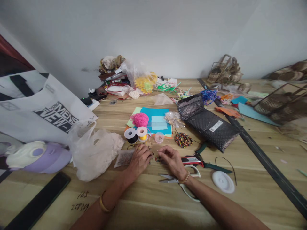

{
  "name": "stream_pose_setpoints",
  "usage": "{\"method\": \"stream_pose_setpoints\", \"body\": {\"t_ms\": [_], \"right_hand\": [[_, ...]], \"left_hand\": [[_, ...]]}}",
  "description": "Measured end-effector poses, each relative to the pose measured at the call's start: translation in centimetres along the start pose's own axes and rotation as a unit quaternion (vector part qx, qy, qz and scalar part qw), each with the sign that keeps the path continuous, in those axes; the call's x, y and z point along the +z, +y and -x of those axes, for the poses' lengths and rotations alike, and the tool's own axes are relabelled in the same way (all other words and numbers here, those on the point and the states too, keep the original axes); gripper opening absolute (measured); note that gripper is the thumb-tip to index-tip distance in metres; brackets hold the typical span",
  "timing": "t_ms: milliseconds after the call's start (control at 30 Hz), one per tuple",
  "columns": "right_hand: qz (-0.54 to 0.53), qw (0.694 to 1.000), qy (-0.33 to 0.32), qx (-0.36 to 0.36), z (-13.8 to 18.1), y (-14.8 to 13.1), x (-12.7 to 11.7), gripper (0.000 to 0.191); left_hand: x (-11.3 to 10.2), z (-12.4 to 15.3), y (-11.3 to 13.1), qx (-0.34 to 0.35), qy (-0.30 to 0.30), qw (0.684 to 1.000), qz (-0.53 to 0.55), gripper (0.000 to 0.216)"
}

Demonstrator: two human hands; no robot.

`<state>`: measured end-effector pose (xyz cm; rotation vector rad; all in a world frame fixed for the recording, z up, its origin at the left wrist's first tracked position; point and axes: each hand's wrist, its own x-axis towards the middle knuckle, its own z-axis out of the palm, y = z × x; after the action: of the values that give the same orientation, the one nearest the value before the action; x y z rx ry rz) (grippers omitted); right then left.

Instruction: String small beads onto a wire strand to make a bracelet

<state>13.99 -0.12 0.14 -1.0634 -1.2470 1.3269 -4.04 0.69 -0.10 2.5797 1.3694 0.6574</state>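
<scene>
Wood-grain bench point(134, 207), handwritten nos. point(82, 195) toward near-L corner, blk. phone-like slab point(42, 201) beside them. Wht. plastic bag point(92, 156) toward L edge. Mid-bench: bead strands point(183, 140), blk. mailer point(206, 126); scissors point(170, 180) nearer front edge. Woven baskets point(224, 72) by far edge, R of ctr.

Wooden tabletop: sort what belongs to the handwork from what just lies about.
Likely in the work:
- thin pale item in the right hand
- small dark beads near the left hand
- coil of multicoloured beads
- white spool of black thread
- white spool of yellow thread

Probably lying about:
- purple-and-white plastic object
- white bag with black print
- black bubble-textured mailer
</scene>
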Motion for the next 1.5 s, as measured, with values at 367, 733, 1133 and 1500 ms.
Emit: {"method": "stream_pose_setpoints", "body": {"t_ms": [367,733,1133,1500], "right_hand": [[-0.005,1.000,-0.020,-0.001,0.1,-0.4,0.0,0.033],[0.000,0.996,-0.080,-0.035,0.4,-0.9,0.0,0.033],[-0.009,0.995,-0.096,-0.009,0.6,-1.1,0.2,0.036],[-0.007,0.995,-0.096,-0.004,0.6,-1.0,0.2,0.038]], "left_hand": [[-1.4,-0.5,0.8,-0.114,0.134,0.950,0.256,0.007],[-1.2,-0.5,1.7,-0.345,0.033,0.697,0.628,0.023],[-1.2,-0.8,2.2,-0.352,0.024,0.628,0.694,0.025],[-1.1,-0.6,2.0,-0.338,0.014,0.655,0.676,0.023]]}}
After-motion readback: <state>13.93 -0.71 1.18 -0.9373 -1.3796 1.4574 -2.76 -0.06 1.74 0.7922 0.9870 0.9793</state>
